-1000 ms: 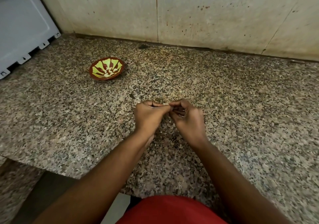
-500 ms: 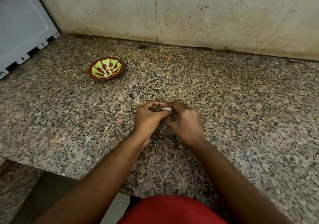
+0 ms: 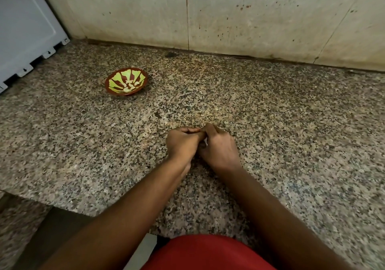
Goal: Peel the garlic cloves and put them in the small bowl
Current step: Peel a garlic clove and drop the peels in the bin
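hands: left hand [image 3: 182, 143] and right hand [image 3: 218, 146] pinch one garlic clove [image 3: 205, 143] together
risk: clove slips onto counter [image 3: 291, 124], far from bowl [image 3: 126, 81]

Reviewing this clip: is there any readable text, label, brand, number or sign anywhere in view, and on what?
None can be read.
The grey appliance panel carries small dark arrow-like marks on its bottom tabs, but no letters.
The small bowl shows only a painted pattern.
The countertop and wall carry no writing.

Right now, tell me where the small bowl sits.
In the head view the small bowl sits on the granite counter, far left of both hands, near the grey panel and short of the back wall.
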